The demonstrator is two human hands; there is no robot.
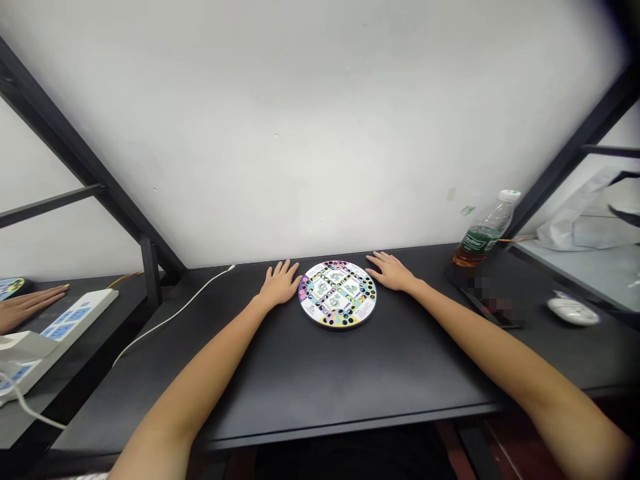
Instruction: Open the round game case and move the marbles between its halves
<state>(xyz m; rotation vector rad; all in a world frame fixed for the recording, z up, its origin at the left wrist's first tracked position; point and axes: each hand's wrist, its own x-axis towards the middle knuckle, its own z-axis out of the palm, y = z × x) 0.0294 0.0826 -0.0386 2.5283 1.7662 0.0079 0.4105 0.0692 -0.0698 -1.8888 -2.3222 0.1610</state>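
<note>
The round printed game board [337, 293] has a smooth, slightly glossy face; whether it is coated card or plastic cannot be told. The surface [300, 380] is matt black and smooth. The drink bottle [485, 230] is clear, glossy plastic, with a shiny label [477, 240] and a white plastic cap [509, 195]. The power strip [75, 320] is smooth white plastic, the computer mouse [573, 311] glossier white plastic, and the cable [170, 320] has a smooth white sheath. The frame [85, 157] looks like matt black painted metal, the wall [300, 133] flat matt paint, and the crumpled bag [575, 213] thin translucent plastic.
</note>
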